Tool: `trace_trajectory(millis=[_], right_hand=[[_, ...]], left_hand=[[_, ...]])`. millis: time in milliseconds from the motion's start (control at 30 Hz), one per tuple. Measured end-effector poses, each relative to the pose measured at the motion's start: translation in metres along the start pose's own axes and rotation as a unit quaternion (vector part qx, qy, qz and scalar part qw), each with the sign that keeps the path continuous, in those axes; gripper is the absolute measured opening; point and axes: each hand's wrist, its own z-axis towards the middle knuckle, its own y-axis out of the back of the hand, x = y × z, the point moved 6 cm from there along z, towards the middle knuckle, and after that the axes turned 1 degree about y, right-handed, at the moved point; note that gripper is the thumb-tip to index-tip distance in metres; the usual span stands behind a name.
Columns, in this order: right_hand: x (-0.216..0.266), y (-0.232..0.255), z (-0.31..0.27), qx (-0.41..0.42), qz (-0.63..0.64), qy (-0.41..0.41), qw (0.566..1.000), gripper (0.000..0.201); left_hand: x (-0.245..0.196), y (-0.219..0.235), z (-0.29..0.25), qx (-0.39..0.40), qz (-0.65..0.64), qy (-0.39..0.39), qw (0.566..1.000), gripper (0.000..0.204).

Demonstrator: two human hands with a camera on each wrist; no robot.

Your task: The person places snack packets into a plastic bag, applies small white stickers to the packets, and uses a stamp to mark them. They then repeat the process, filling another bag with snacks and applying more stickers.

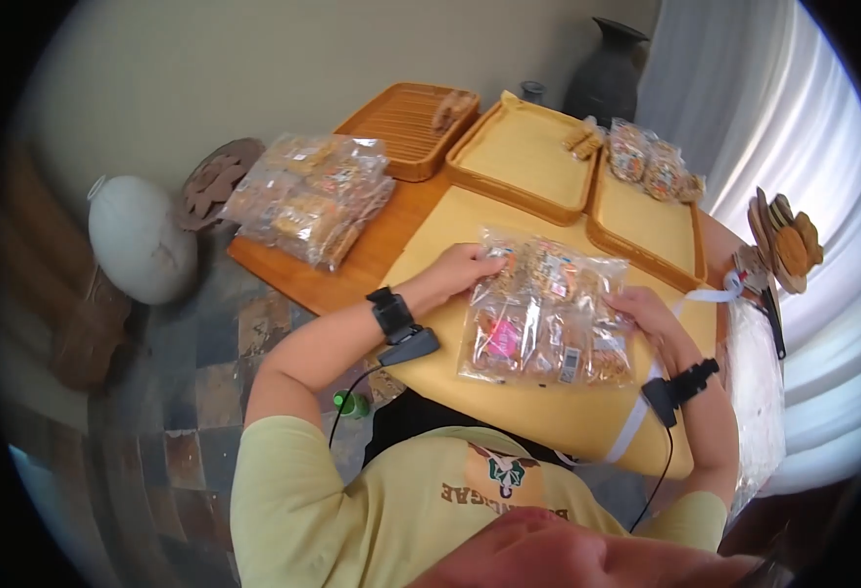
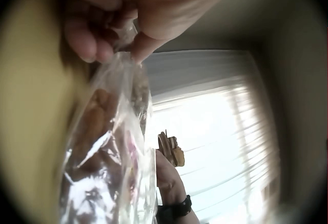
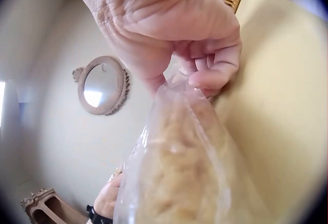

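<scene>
A large clear bag of small wrapped snack packs [image 1: 548, 328] is held up over the yellow cloth [image 1: 430, 284] in the head view. My left hand [image 1: 465, 269] pinches its upper left edge, and my right hand [image 1: 646, 312] grips its right edge. In the left wrist view the left hand [image 2: 148, 8] has gathered plastic of the bag [image 2: 107, 157] between thumb and fingers. The right wrist view shows the right hand [image 3: 179, 34] pinching the bag [image 3: 179, 157], with tan pieces visible through the plastic.
More clear snack bags [image 1: 308, 201] lie stacked at the table's left. Along the back stand a slatted tray [image 1: 401, 147] and two paper-lined trays [image 1: 524, 157] [image 1: 646, 220], with packs at the right one's far end. A dark vase [image 1: 604, 78] stands behind; a white vase [image 1: 142, 240] is at left.
</scene>
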Motion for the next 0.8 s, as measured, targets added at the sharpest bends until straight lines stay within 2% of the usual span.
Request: trace_trajectory(millis=[67, 133, 167, 200, 267, 300, 367, 400, 433, 500, 533, 567, 633, 667, 767, 800], right_hand=[[-0.004, -0.011, -0.008, 0.005, 0.027, -0.002, 1.0, 0.025], [-0.004, -0.014, -0.016, -0.04, 0.098, 0.007, 0.994, 0.021], [-0.002, -0.017, -0.02, -0.033, 0.094, -0.002, 0.995, 0.017], [0.008, -0.023, -0.024, -0.031, 0.09, 0.0, 0.995, 0.017], [0.032, -0.04, -0.034, -0.049, 0.181, 0.035, 0.982, 0.016], [0.041, -0.046, -0.035, -0.048, 0.179, 0.035, 0.982, 0.016], [0.07, -0.055, -0.027, -0.04, 0.211, 0.096, 0.972, 0.02], [0.082, -0.061, -0.02, -0.036, 0.21, 0.096, 0.972, 0.02], [0.099, -0.071, -0.011, 0.0, 0.216, 0.115, 0.97, 0.021], [0.138, -0.095, 0.008, 0.064, 0.231, 0.151, 0.959, 0.022], [0.162, -0.111, 0.019, 0.094, 0.239, 0.17, 0.951, 0.022], [0.19, -0.134, 0.04, 0.13, 0.256, 0.192, 0.939, 0.023], [0.231, -0.177, 0.074, 0.186, 0.278, 0.217, 0.917, 0.023], [0.245, -0.198, 0.086, 0.206, 0.284, 0.223, 0.91, 0.023], [0.262, -0.249, 0.118, 0.227, 0.251, 0.174, 0.925, 0.024], [0.261, -0.264, 0.13, 0.243, 0.248, 0.156, 0.924, 0.024]], left_hand=[[-0.003, -0.003, 0.002, -0.029, -0.076, -0.104, 0.991, 0.024], [-0.004, 0.002, -0.012, -0.035, -0.065, -0.077, 0.994, 0.024], [-0.009, 0.002, -0.023, -0.033, -0.052, -0.048, 0.997, 0.025], [-0.021, 0.004, -0.036, -0.036, -0.055, -0.05, 0.997, 0.025], [-0.048, 0.016, -0.06, -0.043, -0.082, -0.103, 0.99, 0.026], [-0.039, 0.035, -0.039, -0.059, -0.054, -0.217, 0.973, 0.025], [-0.074, 0.057, -0.073, -0.084, -0.052, -0.182, 0.978, 0.026], [-0.096, 0.069, -0.092, -0.076, -0.033, -0.145, 0.986, 0.028], [-0.094, 0.103, -0.081, -0.137, 0.033, -0.175, 0.975, 0.027], [-0.13, 0.138, -0.108, -0.211, 0.042, -0.233, 0.948, 0.026], [-0.15, 0.169, -0.119, -0.275, 0.141, -0.216, 0.926, 0.026], [-0.167, 0.208, -0.128, -0.336, 0.241, -0.196, 0.889, 0.027], [-0.187, 0.254, -0.135, -0.41, 0.42, -0.227, 0.777, 0.023], [-0.189, 0.278, -0.137, -0.41, 0.422, -0.228, 0.776, 0.023], [-0.186, 0.335, -0.129, -0.375, 0.499, -0.208, 0.753, 0.022], [-0.18, 0.352, -0.12, -0.364, 0.542, -0.165, 0.739, 0.02]])
